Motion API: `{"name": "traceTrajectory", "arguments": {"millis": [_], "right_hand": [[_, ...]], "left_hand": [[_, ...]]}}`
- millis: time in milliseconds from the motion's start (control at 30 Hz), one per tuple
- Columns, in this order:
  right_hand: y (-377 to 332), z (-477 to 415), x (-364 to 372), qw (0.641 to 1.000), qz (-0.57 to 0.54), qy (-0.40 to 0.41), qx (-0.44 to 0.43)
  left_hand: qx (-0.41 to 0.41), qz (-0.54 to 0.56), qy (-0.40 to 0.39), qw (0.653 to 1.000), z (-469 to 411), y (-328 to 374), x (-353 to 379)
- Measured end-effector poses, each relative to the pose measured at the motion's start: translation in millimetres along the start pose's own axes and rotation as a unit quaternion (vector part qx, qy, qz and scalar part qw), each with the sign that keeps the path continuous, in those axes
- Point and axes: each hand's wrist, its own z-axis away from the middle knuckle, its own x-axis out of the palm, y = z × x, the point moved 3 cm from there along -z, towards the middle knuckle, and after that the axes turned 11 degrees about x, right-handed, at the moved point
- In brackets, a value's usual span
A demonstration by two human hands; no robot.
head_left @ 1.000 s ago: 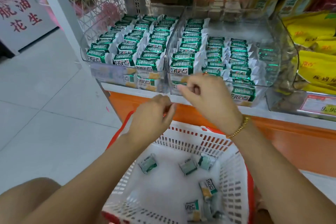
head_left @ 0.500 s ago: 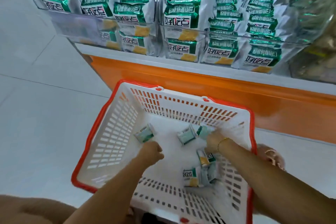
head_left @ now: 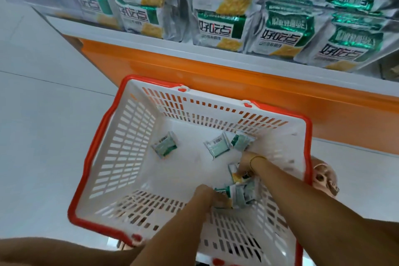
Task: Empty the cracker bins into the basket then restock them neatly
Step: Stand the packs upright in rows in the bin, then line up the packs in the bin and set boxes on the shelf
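Early in the emptying step: left hand [head_left: 206, 195] and right hand [head_left: 245, 161] sit low in the basket [head_left: 92, 157] among the packets [head_left: 165, 143], each grip's state impossible to tell; next, reach for the full bins [head_left: 280, 1] at the top of the frame.

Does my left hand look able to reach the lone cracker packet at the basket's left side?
Probably yes: the left hand is inside the basket, and only bare floor lies between it and that cracker packet.
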Motion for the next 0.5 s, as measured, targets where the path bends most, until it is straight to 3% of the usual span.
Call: {"name": "traceTrajectory", "arguments": {"millis": [167,333,500], "right_hand": [[4.8,8.7,-6.2,0.999,-0.046,-0.023,0.006],[6.4,7.5,-18.2,0.990,-0.137,-0.002,-0.023],[11.0,24.0,-40.8,0.960,-0.255,0.004,-0.116]], "left_hand": [[-0.005,0.122,0.013,0.992,-6.5,5.4,12.5],[0.002,0.150,0.010,0.989,-2.8,6.6,-3.5],[0.047,0.175,0.019,0.983,14.2,12.6,-33.7]]}}
